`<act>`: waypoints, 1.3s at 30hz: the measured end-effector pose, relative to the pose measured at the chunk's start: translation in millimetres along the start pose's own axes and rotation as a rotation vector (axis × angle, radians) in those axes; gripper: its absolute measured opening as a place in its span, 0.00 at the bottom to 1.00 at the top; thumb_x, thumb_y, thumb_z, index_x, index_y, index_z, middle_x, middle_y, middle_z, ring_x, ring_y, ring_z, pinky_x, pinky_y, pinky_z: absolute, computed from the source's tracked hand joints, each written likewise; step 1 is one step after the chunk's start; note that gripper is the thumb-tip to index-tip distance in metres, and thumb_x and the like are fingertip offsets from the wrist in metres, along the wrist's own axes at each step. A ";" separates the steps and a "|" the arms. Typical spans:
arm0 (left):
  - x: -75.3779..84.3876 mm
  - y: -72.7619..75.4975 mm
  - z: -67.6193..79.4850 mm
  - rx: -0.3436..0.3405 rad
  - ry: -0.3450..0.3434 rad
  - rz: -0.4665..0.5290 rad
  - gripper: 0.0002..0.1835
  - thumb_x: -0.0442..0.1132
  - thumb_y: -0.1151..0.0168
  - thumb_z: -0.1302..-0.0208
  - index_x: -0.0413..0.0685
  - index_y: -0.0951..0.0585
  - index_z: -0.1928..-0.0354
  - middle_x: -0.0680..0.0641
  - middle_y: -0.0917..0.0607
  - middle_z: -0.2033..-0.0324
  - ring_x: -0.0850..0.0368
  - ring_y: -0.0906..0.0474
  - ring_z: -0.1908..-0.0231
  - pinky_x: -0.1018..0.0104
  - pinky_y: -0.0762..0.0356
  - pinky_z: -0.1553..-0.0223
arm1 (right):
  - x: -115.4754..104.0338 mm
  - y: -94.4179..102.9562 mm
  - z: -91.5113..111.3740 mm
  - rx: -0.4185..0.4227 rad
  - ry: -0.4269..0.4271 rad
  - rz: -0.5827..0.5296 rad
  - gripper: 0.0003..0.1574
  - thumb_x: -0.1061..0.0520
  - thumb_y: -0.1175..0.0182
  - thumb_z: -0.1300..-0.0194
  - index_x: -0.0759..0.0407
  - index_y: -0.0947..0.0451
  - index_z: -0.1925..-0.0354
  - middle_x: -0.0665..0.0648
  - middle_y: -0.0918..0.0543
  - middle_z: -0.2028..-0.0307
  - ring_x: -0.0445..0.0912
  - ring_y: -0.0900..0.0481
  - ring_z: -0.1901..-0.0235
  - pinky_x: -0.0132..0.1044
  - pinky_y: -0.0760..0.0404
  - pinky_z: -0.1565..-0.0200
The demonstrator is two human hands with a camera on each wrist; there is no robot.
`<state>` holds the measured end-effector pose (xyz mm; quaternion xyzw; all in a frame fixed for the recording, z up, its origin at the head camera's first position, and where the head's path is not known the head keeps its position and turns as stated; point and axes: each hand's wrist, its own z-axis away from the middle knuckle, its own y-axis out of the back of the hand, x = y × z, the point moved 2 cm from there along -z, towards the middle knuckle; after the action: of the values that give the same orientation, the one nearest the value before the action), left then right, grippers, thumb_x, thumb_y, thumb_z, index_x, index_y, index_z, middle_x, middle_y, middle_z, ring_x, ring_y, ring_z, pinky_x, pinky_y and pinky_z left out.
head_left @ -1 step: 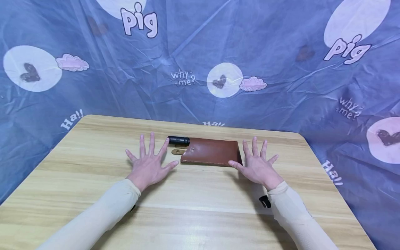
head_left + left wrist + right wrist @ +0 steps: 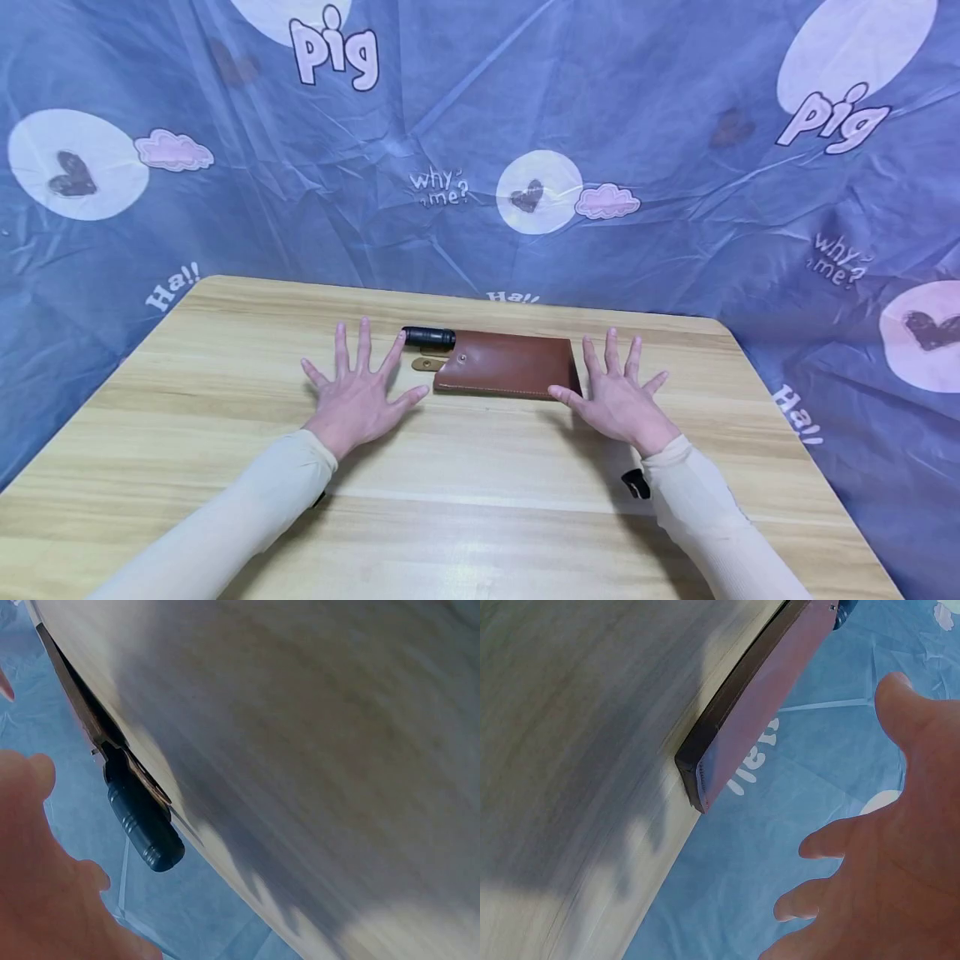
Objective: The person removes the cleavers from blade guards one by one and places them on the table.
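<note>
A cleaver lies on the table in a brown leather sheath [image 2: 517, 364], its blade hidden and its black handle [image 2: 429, 337] pointing left. A small tan strap [image 2: 426, 364] with a snap sticks out below the handle. My left hand [image 2: 356, 404] hovers palm down at the handle end, fingers spread, holding nothing. Over by the sheath's right end, my right hand [image 2: 618, 400] is likewise spread, its thumb overlapping the sheath's corner in the head view. Wrist views show a gap between the left hand [image 2: 45, 870] and the handle [image 2: 146, 825], and between the right hand [image 2: 907, 847] and the sheath [image 2: 761, 697].
The light wooden table [image 2: 465, 500] has rounded far corners. Behind it hangs a blue printed cloth [image 2: 480, 100]. A black strap piece [image 2: 636, 484] shows under the right sleeve [image 2: 697, 500]. Both hands cast shadows on the tabletop.
</note>
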<state>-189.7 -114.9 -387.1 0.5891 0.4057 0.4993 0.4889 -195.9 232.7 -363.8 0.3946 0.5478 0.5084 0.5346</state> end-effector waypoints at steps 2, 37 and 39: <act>0.1 -0.2 0.1 0.000 0.000 -0.004 0.48 0.77 0.63 0.37 0.63 0.56 0.22 0.37 0.75 0.27 0.32 0.84 0.31 0.17 0.80 0.51 | -0.1 0.1 0.4 0.003 0.001 -0.001 0.63 0.22 0.55 0.35 0.58 0.65 0.22 0.70 0.78 0.28 0.68 0.88 0.35 0.83 0.80 0.54; 6.7 12.3 -31.9 0.290 -0.255 0.364 0.29 0.37 0.32 0.39 0.30 0.28 0.39 0.38 0.28 0.40 0.43 0.32 0.39 0.52 0.35 0.35 | -8.8 -6.4 -39.9 -0.026 0.370 -0.191 0.64 0.37 0.30 0.43 0.62 0.52 0.24 0.69 0.51 0.27 0.64 0.55 0.28 0.63 0.45 0.33; 7.0 12.9 -33.4 0.293 -0.272 0.364 0.28 0.37 0.32 0.39 0.30 0.27 0.40 0.38 0.26 0.41 0.43 0.31 0.40 0.53 0.34 0.36 | -7.9 -5.6 -42.1 -0.024 0.368 -0.196 0.64 0.38 0.29 0.44 0.63 0.52 0.24 0.70 0.50 0.27 0.64 0.54 0.29 0.62 0.45 0.33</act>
<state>-221.5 -104.9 -372.3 0.7786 0.2913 0.4312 0.3507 -235.9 218.4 -371.6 0.2334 0.6658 0.5239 0.4773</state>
